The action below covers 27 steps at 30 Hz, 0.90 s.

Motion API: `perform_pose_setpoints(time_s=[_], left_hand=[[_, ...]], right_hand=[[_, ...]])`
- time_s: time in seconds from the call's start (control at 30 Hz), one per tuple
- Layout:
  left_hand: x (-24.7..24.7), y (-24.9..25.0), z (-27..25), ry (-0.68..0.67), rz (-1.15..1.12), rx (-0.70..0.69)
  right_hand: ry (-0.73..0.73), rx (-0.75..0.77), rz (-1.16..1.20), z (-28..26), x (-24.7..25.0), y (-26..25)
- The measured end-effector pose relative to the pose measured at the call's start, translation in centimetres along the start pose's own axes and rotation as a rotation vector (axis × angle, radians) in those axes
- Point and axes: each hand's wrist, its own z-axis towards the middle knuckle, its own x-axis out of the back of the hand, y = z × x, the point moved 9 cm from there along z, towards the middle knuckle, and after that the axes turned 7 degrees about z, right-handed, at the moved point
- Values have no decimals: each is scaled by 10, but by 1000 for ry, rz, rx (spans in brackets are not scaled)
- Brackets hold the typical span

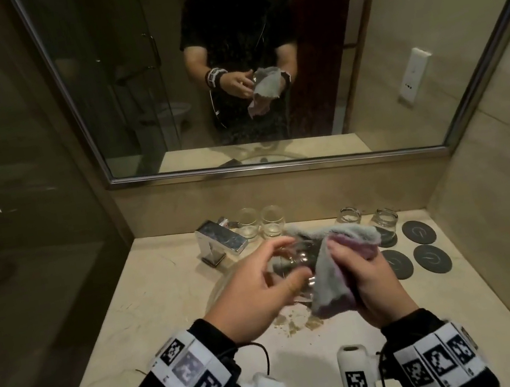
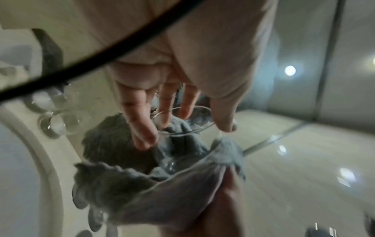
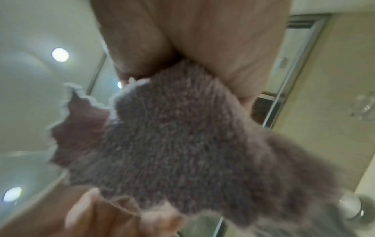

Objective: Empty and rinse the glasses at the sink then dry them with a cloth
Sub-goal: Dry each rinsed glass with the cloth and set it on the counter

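Over the sink basin my left hand grips a clear glass lying on its side. In the left wrist view, the left hand's fingertips curl round the glass's round end. My right hand grips a grey and purple cloth that wraps the glass's other end. Part of the cloth shows through the glass wall. The right wrist view is filled by the cloth under my right hand.
Two clear glasses stand behind the chrome faucet. Two more glasses stand at the back right, one on a dark round coaster. Three more coasters lie beside them. A mirror spans the back wall.
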Motion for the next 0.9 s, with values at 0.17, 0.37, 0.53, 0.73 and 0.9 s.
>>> perform_pose_setpoints(time_s=[0.17, 0.37, 0.53, 0.73, 0.9], left_hand=[[0, 9, -1, 1, 245, -149], [-2, -12, 3, -19, -179, 115], [-2, 6, -3, -20, 152, -152], [4, -10, 5, -26, -160, 115], [2, 18, 1, -44, 344, -204]], right_hand=[[36, -148, 48, 2, 1, 14], [73, 9, 21, -3, -2, 5], [98, -238, 116, 0, -1, 25], [105, 18, 63, 2, -2, 7], [171, -235, 188, 8, 3, 32]])
